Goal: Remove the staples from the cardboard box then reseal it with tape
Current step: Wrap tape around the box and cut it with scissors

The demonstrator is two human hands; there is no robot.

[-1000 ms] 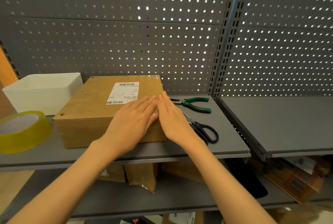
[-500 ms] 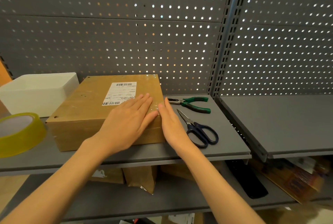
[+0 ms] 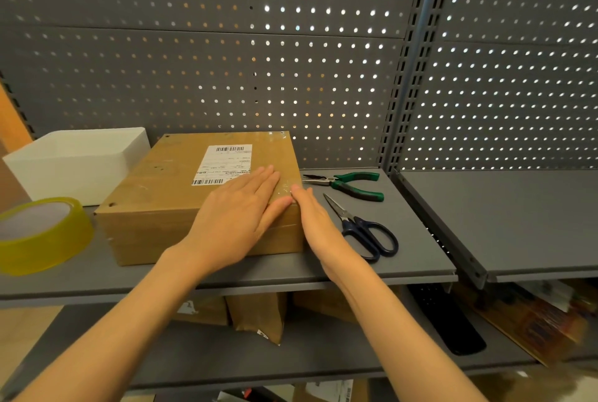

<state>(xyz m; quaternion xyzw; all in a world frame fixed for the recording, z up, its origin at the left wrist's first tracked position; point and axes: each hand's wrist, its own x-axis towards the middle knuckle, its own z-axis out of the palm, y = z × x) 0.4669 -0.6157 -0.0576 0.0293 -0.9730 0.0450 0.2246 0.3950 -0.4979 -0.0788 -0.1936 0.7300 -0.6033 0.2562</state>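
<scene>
A flat brown cardboard box (image 3: pixel 168 194) with a white barcode label (image 3: pixel 225 163) lies on the grey shelf (image 3: pixel 414 240). My left hand (image 3: pixel 236 220) rests flat on the box's top near its right front corner, fingers together. My right hand (image 3: pixel 318 223) lies flat against the box's right side, fingertips at the top edge where shiny clear tape (image 3: pixel 286 185) wraps over. Neither hand holds anything. A roll of yellowish tape (image 3: pixel 42 233) stands at the far left. Green-handled pliers (image 3: pixel 349 183) and dark-handled scissors (image 3: pixel 365 230) lie to the right of the box.
A white open bin (image 3: pixel 74 162) stands behind the tape roll, left of the box. Perforated grey back panels rise behind. A second, lower shelf (image 3: pixel 517 223) adjoins on the right. Below are brown parcels (image 3: pixel 255 314) and a black flat object (image 3: pixel 446 320).
My right hand slid off the box's top corner and down onto its right side. My left hand stayed flat on the top. The view shifted slightly.
</scene>
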